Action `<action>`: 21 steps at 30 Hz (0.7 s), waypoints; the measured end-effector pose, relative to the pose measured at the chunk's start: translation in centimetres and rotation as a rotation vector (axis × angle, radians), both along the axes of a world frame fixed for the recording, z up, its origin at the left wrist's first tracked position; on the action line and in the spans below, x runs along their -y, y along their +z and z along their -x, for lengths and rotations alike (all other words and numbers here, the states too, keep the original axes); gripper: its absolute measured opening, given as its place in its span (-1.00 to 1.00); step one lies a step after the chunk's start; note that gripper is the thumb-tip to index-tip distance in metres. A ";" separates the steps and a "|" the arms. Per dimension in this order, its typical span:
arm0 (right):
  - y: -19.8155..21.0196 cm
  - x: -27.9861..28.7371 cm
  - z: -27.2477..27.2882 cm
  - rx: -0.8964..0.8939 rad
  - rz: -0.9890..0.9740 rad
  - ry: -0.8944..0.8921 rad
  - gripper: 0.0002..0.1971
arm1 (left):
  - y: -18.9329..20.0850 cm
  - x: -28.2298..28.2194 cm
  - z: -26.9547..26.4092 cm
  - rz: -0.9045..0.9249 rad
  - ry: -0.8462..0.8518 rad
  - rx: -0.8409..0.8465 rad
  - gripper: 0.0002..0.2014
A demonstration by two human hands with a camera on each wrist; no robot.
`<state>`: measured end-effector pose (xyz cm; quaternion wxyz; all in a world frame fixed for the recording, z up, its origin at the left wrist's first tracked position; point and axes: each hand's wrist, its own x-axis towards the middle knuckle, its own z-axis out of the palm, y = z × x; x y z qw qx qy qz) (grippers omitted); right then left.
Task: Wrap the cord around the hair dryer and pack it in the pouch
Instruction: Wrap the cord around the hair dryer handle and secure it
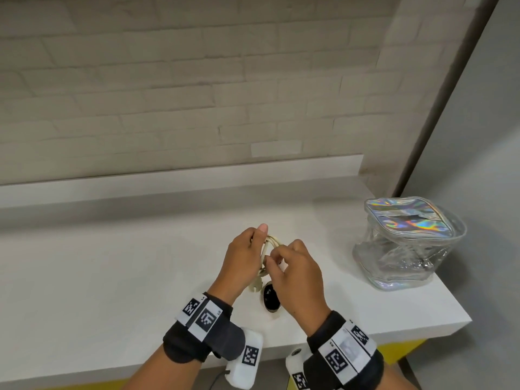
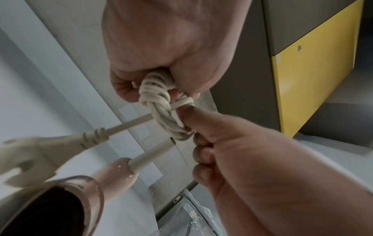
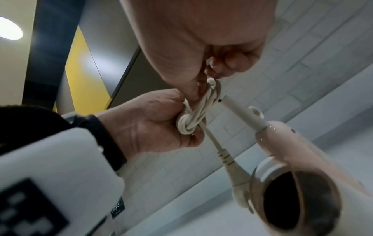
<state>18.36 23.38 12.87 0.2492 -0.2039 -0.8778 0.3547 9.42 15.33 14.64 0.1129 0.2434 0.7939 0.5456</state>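
Observation:
A cream cord (image 1: 269, 242) is coiled into a small bundle (image 2: 156, 94) held over the white counter (image 1: 112, 277). My left hand (image 1: 259, 240) grips the bundle's one end, and my right hand (image 1: 272, 256) pinches the loops at the other end (image 3: 212, 89). The plug (image 1: 254, 288) dangles free below the bundle (image 2: 40, 151). The pale pink hair dryer (image 1: 270, 299) sits under my hands with its dark nozzle (image 3: 298, 202) toward me; I cannot tell whether it rests on the counter. The iridescent clear pouch (image 1: 408, 243) stands to the right, apart from both hands.
A raised ledge (image 1: 168, 181) and a brick wall (image 1: 168, 80) back the counter. The counter's right end (image 1: 450, 319) lies just past the pouch, and its front edge (image 1: 140, 367) runs near my wrists. Yellow cabinet fronts (image 2: 315, 76) show below.

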 end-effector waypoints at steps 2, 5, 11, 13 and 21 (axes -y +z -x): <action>0.3 0.1 -0.1 0.070 0.041 0.068 -0.82 | 0.0 0.0 0.0 -0.011 -0.009 -0.002 -0.60; 1.2 -0.3 -0.2 0.158 0.302 0.234 -0.78 | -0.5 0.3 0.7 -0.028 -0.009 -0.014 -0.60; 3.1 -2.6 -0.2 0.185 0.983 0.335 -0.66 | -1.2 1.1 1.5 0.030 -0.052 -0.265 -0.65; 2.8 -2.4 -0.3 0.190 0.957 0.299 -0.61 | -1.3 0.9 1.9 0.139 -0.004 -0.479 -0.53; 3.6 -1.6 -0.1 0.031 0.527 0.099 -0.57 | -1.6 0.5 2.5 0.156 0.076 -0.785 -0.57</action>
